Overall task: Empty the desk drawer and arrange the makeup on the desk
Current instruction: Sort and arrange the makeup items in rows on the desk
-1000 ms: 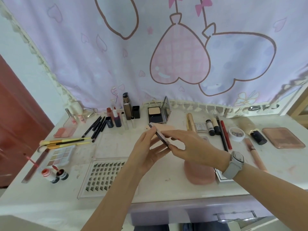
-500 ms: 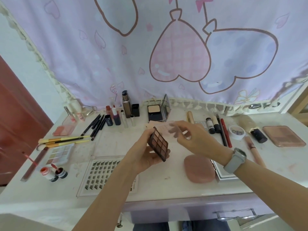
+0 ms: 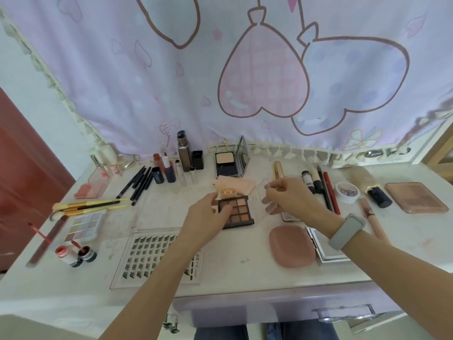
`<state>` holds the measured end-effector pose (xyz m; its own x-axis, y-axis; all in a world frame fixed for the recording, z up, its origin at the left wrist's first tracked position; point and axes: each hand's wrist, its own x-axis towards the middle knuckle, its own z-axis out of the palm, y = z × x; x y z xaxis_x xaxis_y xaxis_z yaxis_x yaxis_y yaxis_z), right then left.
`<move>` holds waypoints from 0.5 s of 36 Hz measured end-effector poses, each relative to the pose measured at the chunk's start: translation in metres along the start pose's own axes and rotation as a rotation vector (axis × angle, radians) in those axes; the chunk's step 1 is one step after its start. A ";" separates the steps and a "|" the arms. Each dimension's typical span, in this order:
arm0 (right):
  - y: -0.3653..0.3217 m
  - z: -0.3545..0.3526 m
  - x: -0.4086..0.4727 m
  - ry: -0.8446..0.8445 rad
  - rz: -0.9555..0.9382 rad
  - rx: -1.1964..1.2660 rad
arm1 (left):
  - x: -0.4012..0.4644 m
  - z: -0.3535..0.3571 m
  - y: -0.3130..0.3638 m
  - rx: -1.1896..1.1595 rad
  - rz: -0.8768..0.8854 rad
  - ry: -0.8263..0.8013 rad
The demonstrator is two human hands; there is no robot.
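Note:
A dark eyeshadow palette with brown and orange pans lies open and flat on the white desk at its middle. My left hand grips the palette's left edge. My right hand pinches the palette's clear lid, which stands raised to the right of the pans. A peach sponge and a pink cloth lie just behind the palette.
A lash tray lies front left, a pink compact front right beside a white-framed case. Brushes, pencils, bottles, an open powder compact and a rose palette line the back. The drawer handle shows below.
The palette was held up closed between both hands, then tilted open in my left hand. Now it lies flat on the desk and my right hand holds the clear lid raised.

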<state>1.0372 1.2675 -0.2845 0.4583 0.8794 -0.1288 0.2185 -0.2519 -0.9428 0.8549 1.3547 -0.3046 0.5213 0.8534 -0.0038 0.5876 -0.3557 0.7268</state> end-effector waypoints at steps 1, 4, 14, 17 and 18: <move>0.000 0.001 0.001 -0.005 0.008 0.010 | -0.001 0.001 0.001 0.089 0.059 0.009; 0.002 0.003 0.003 -0.006 0.031 0.010 | -0.001 0.003 0.004 0.300 0.181 -0.026; 0.000 0.010 0.002 -0.046 0.070 0.100 | 0.013 0.003 -0.011 0.670 0.154 -0.123; 0.001 0.010 0.002 -0.072 0.067 0.082 | 0.015 0.002 -0.014 0.627 0.160 -0.135; 0.001 0.009 0.002 -0.069 0.064 0.055 | 0.016 0.002 -0.014 0.613 0.160 -0.137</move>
<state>1.0308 1.2729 -0.2890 0.4086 0.8885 -0.2089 0.1423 -0.2881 -0.9470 0.8558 1.3723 -0.3163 0.6822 0.7298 -0.0453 0.7217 -0.6621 0.2019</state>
